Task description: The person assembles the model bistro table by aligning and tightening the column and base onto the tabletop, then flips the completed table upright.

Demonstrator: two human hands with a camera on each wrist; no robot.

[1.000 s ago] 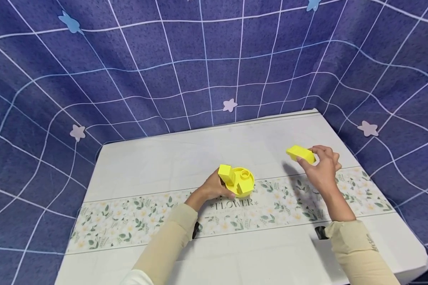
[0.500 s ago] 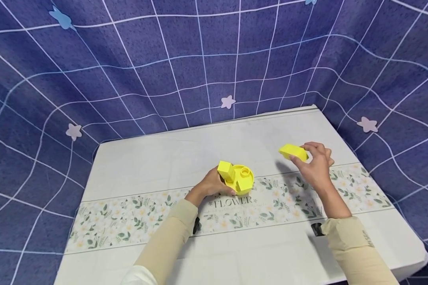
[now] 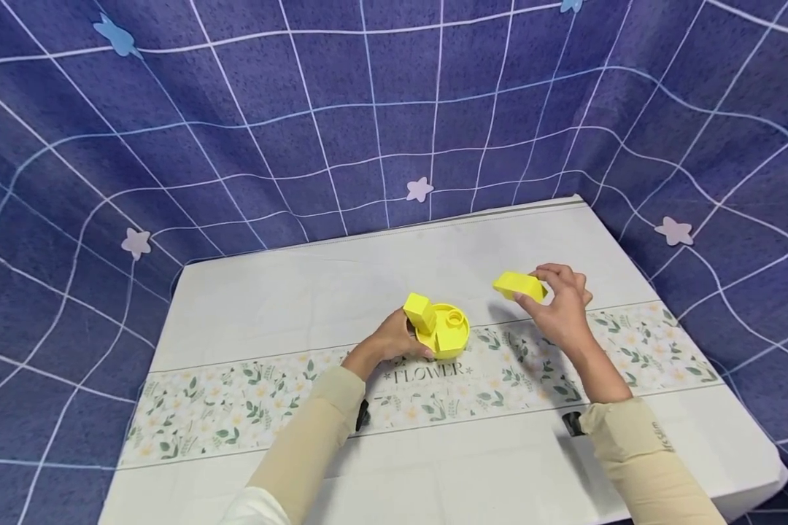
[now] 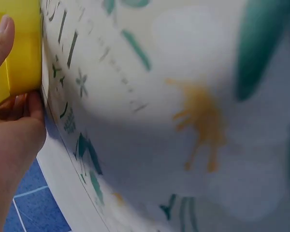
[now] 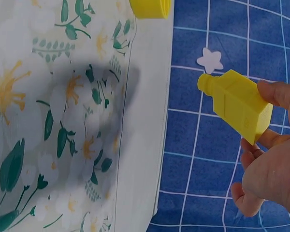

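A round yellow holder [image 3: 451, 354] stands on the table in the middle of the head view, with my left hand [image 3: 391, 338] gripping it at its left side. A tall yellow block [image 3: 420, 312] rises from the holder, a lower yellow block [image 3: 453, 337] sits at its front, and a raised ring [image 3: 455, 317] shows at the back right. My right hand [image 3: 561, 310] pinches a yellow toy bottle [image 5: 241, 106] by its wide end, in the air to the right of the holder. In the right wrist view, the bottle's round neck points away from the fingers.
The white tablecloth [image 3: 289, 292] carries a floral band [image 3: 223, 408] with the word FLOWER. Behind the table and along its sides hangs a blue curtain [image 3: 289, 131] with white grid lines and stars. A dark wrist camera [image 3: 573, 423] shows below the right cuff.
My right hand has moved left with the toy bottle, closer to the holder. The left hand keeps its grip on the holder, which stays in almost the same place.
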